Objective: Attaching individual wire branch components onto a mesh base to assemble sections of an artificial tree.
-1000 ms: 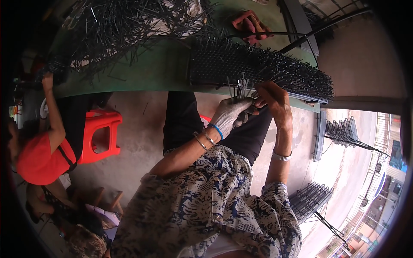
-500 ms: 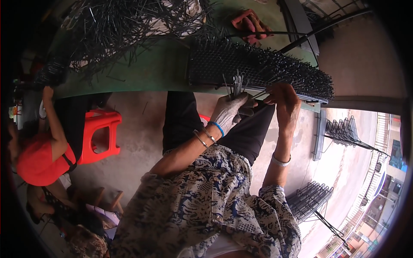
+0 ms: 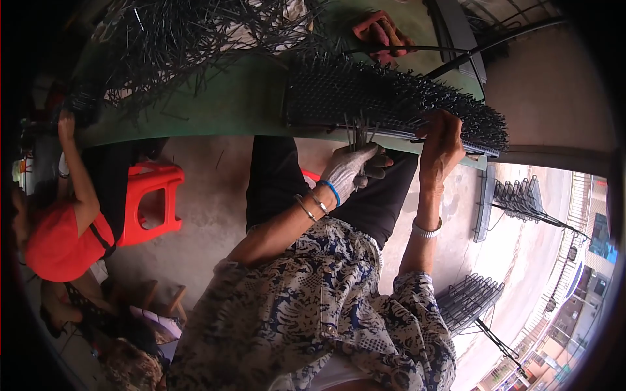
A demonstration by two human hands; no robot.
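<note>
The left hand (image 3: pixel 349 171), in a whitish knitted glove, is raised with the wrist bent and its fingers are closed around a small bundle of thin black metal rods (image 3: pixel 358 133) that point up. The bare right hand (image 3: pixel 442 144) reaches up and grips the near edge of the long black spiked panel (image 3: pixel 391 98), which lies on the green table (image 3: pixel 215 104), far from the body. Compared with half a second ago, both hands are almost in the same place.
</note>
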